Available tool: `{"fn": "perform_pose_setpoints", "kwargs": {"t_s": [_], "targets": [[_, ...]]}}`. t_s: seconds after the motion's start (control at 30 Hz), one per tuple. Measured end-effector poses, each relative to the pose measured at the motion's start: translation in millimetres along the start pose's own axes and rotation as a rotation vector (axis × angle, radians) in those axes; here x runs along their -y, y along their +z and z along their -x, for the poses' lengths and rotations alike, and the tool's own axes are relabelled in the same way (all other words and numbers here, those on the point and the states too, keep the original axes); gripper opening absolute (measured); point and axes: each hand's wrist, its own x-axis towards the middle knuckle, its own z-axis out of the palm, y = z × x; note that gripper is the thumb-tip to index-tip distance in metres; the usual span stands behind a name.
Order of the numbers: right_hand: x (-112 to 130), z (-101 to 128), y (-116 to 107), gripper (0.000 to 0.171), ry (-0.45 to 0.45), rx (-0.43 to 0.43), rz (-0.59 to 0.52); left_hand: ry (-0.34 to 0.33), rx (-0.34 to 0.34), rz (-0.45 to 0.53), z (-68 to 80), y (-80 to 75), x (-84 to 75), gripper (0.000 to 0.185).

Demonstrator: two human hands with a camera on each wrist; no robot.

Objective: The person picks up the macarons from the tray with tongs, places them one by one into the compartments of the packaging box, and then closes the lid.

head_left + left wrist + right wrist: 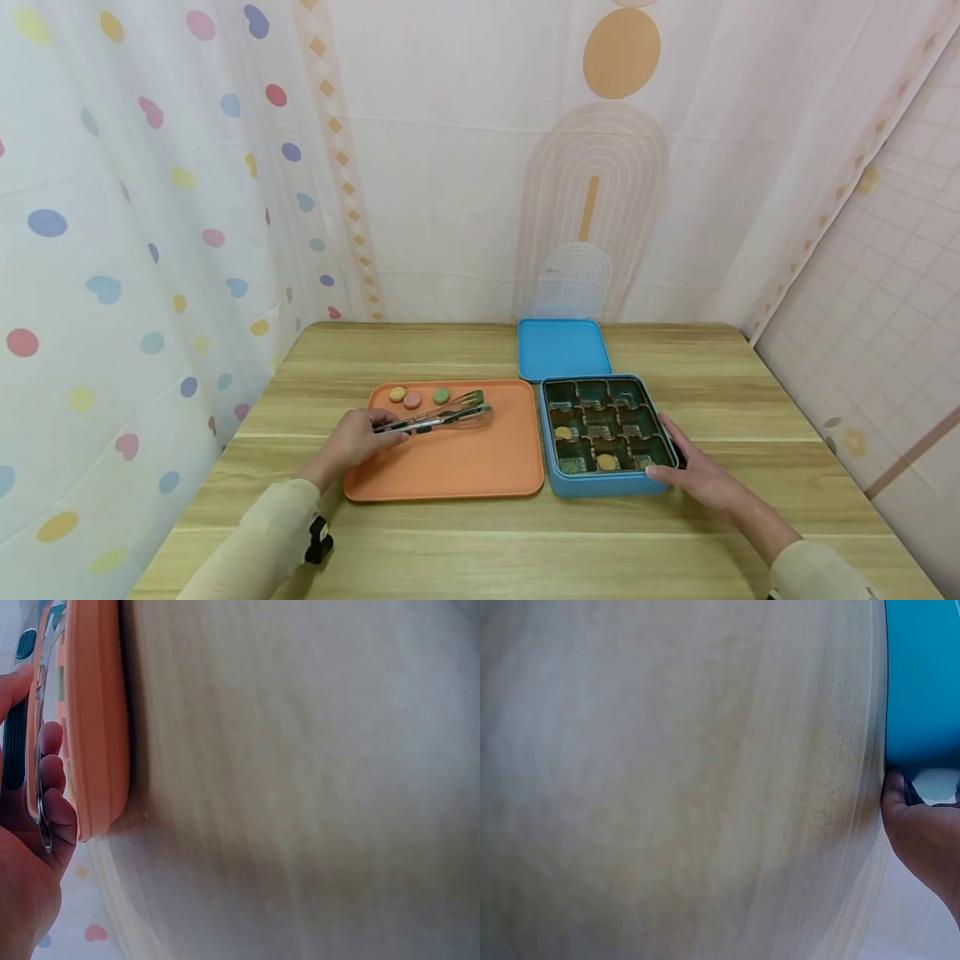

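Note:
My left hand (358, 439) grips metal tongs (442, 417) over the orange tray (457, 471); the tong tips lie beside a green macaron (441, 395). A yellow macaron (397, 393) and a pink macaron (412, 401) lie near it on the tray's far left. In the left wrist view my fingers (52, 776) curl round the tongs (36, 742) next to the tray edge (94, 720). My right hand (693, 472) holds the near right corner of the blue box (603, 486), thumb on its front rim. Its dark insert holds two yellow macarons (607, 461).
The blue lid (562, 348) lies flat behind the box. Everything stands on a wooden table (525, 542) whose front part is bare wood. Patterned curtains hang close behind and on both sides. The right wrist view shows the box wall (922, 682) and blurred table.

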Motion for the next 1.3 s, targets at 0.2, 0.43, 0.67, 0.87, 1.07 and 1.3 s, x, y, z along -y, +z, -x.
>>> {"fn": "perform_pose_setpoints", "kwargs": {"t_s": [0.2, 0.43, 0.67, 0.87, 1.07, 1.3], "targets": [[0.2, 0.1, 0.3, 0.098, 0.001, -0.002, -0.015, 0.008, -0.010, 0.005, 0.7, 0.4, 0.5, 0.022], [0.0, 0.1, 0.5, 0.098, -0.002, -0.004, -0.021, 0.001, -0.014, -0.004, 0.4, 1.8, 1.9, 0.022], [0.5, 0.1, 0.4, 0.098, -0.008, 0.002, -0.018, 0.009, -0.015, -0.021, 0.0, 2.5, 3.0, 0.021], [0.4, -0.3, 0.2, 0.098, -0.005, -0.004, -0.008, 0.024, -0.021, -0.046, 0.4, 3.3, 1.9, 0.021], [0.1, -0.3, 0.1, 0.099, 0.004, -0.002, -0.006, 0.031, -0.031, -0.064, -0.1, 3.4, 0.9, 0.019], [0.0, -0.4, -0.2, 0.098, -0.004, -0.001, -0.009, 0.057, -0.047, -0.066, 0.1, 2.8, 0.2, 0.015]]}}
